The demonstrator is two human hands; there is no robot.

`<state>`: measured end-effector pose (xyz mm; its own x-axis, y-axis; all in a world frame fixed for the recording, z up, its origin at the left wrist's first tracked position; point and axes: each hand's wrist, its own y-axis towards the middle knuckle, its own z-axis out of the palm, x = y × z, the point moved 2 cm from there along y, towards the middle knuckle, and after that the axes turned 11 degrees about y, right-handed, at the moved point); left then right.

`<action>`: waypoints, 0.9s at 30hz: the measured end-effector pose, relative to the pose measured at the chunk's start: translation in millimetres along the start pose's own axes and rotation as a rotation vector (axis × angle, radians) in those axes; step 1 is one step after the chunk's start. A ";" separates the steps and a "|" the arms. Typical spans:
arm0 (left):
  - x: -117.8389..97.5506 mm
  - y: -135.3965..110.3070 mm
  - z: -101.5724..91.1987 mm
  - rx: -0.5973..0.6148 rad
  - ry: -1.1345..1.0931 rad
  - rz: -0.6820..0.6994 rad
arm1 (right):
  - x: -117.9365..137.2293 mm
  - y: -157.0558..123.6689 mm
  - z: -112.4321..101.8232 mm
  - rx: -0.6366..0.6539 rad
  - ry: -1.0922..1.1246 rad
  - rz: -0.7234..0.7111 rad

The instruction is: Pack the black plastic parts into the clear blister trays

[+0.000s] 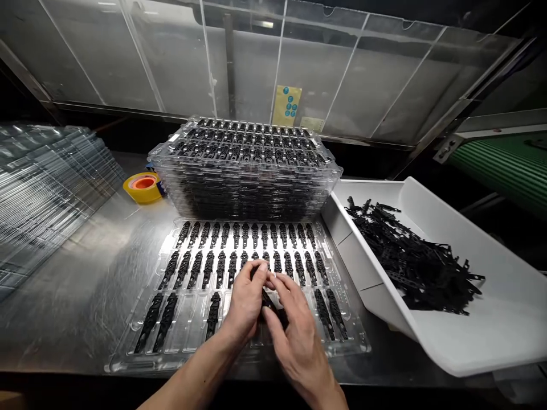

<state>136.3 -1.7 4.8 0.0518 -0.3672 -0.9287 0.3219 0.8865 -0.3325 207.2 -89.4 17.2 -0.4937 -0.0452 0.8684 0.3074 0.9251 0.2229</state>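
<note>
A clear plastic tray (pixel 128 341) lies on the steel bench in front of me, with rows of slots that hold several black plastic parts (pixel 200 269). Both of my hands meet over the tray's front row. My left hand (pixel 245 302) has its fingers curled and pinched against a black part (pixel 270 300). My right hand (pixel 294 330) touches the same spot, fingers bent around small black parts. Some slots in the front row are empty.
Behind the tray stands a stack of filled clear trays (pixel 245 171). A white bin (pixel 470 341) of loose black parts (pixel 410 262) sits at the right. A yellow tape roll (pixel 143 187) and a pile of empty clear trays (pixel 43 188) are at the left.
</note>
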 end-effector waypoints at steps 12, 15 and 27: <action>-5.8 -3.0 4.4 0.147 0.299 0.124 | -16.5 -13.5 -22.6 -0.278 0.574 0.358; -4.9 -9.1 10.3 0.054 0.341 0.282 | -14.9 -17.4 -29.2 -0.331 0.711 0.356; -14.6 -18.7 -11.1 0.285 -0.078 -0.319 | -14.4 7.8 -102.8 0.331 -0.405 0.207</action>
<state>119.1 -9.8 22.8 -0.0248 -0.6399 -0.7680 0.5813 0.6158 -0.5319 300.3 -120.3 52.0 -0.7434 0.2379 0.6251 0.1916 0.9712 -0.1418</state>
